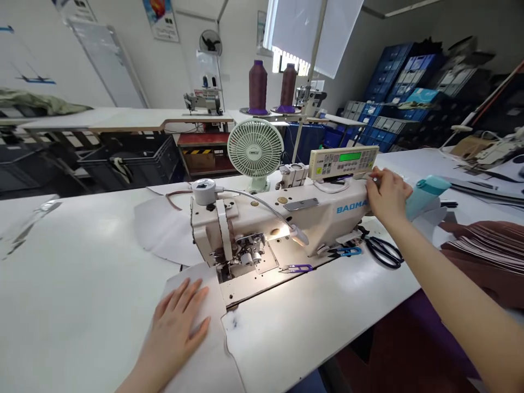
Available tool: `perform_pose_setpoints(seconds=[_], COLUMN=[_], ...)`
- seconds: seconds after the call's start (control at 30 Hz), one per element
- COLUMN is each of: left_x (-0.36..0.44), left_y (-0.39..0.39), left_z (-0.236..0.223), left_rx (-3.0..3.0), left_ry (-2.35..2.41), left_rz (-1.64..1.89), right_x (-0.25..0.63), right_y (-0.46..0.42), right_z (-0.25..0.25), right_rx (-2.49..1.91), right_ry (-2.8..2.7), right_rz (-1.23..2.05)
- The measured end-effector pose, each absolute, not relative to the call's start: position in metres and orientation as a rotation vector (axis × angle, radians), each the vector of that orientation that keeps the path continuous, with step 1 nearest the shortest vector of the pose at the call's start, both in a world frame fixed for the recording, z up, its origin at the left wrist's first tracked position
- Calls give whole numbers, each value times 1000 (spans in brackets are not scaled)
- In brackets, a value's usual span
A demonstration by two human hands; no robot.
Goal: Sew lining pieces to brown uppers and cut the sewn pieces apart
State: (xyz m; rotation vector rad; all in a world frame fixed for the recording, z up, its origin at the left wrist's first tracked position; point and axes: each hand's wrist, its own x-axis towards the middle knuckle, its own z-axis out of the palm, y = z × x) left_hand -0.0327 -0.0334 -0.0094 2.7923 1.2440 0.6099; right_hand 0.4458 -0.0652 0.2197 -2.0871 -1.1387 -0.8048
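Observation:
My left hand point(178, 322) lies flat with spread fingers on a pale, thin sheet piece point(216, 349), just left of the needle area of the sewing machine point(262, 218). The sheet reaches up to the needle plate point(268, 256). At the machine's right end, behind the blue lettering, my right hand point(387, 194) is closed with curled fingers. A small dark tip shows between its thumb and fingers; what it belongs to is hidden. Purple thread snips point(297, 268) lie on the machine bed, and blue snips point(346, 251) and black scissors point(385, 252) lie right of them.
A lit lamp point(298, 234) on a bendable neck hangs over the bed. Behind the machine stand a green fan point(256, 150), a control panel point(344, 161) and brown thread cones point(257, 87). Stacked brown pieces point(487, 251) and a turquoise object point(428, 194) are at right.

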Motion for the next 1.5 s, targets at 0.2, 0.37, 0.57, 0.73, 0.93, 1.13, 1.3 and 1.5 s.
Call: perform_pose_setpoints(seconds=[0.2, 0.37, 0.57, 0.73, 0.93, 1.13, 1.3, 1.5], left_x=[-29, -25, -27, -26, -27, -25, -23, -15], left_y=[-32, -31, -32, -32, -32, -31, -39, -52], left_z=[-8, -4, -4, -5, -5, -5, 6, 21], left_rx=[2786, 2805, 2806, 2782, 2784, 2809, 2767, 2845], left_ry=[1256, 1225, 1223, 1224, 1228, 1234, 1270, 1008], left_rz=[581, 568, 553, 576, 570, 544, 464, 468], right_x=[458, 450, 453, 456, 453, 455, 375, 244], right_y=[-55, -57, -54, -55, -57, -70, -111, -156], right_z=[213, 213, 207, 207, 211, 230, 192, 74], right_rx=[-2057, -2093, -2043, -2055, -2068, -2082, -1651, -1661], right_ry=[-1179, -1169, -1130, -1139, -1154, -1176, -1238, -1684], right_rz=[-920, -910, -924, -909, -827, -647, -884, 569])
